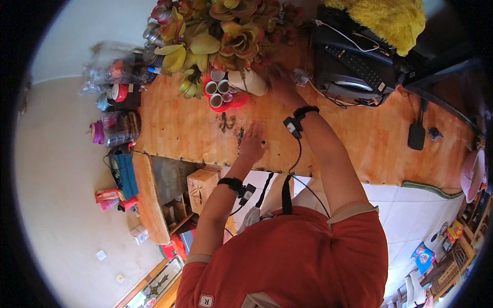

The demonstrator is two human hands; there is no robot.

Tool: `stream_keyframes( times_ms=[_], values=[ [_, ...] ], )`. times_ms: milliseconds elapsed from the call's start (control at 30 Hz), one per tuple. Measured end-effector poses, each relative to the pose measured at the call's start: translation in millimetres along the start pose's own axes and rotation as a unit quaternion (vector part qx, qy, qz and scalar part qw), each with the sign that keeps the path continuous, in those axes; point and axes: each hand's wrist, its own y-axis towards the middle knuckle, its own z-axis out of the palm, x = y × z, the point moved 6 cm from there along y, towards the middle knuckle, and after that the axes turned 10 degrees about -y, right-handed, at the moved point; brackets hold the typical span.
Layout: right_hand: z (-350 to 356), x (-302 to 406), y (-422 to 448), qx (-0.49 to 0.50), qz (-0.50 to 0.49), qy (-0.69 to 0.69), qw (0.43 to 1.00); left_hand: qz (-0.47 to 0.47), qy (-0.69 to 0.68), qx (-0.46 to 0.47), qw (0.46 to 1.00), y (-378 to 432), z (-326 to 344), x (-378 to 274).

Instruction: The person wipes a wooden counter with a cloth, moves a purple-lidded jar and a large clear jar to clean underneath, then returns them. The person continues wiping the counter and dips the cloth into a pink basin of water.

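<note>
My left hand lies palm down on the wooden tabletop, fingers stretched forward, beside dark worn marks. Farther off, my right hand reaches to the right side of a white vessel, perhaps a vase or jug. Shadow blurs its fingers, so whether they grip anything cannot be made out. Left of the vessel, a red tray carries several small cups. Large artificial flowers in yellow and red hang over the cups and partly cover them.
To the right stand a black device with a remote control on top, loose cables, and a dark screen. Plastic jars line the left edge. A black adapter lies at right. Below the table edge sits a cardboard box.
</note>
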Motion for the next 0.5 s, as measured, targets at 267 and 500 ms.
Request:
stream_keyframes(
  times_ms=[267, 500],
  values=[
    [10.3, -7.5, 15.1, 0.061, 0.082, 0.147, 0.984, -0.004, 0.053, 0.014, 0.999, 3.6, 7.9, -0.9],
    [-22.4, 4.7, -58.4, 0.087, 0.000, 0.035, 0.996, -0.032, 0.108, 0.022, 0.993, 8.6, 9.5, -4.2]
  ],
)
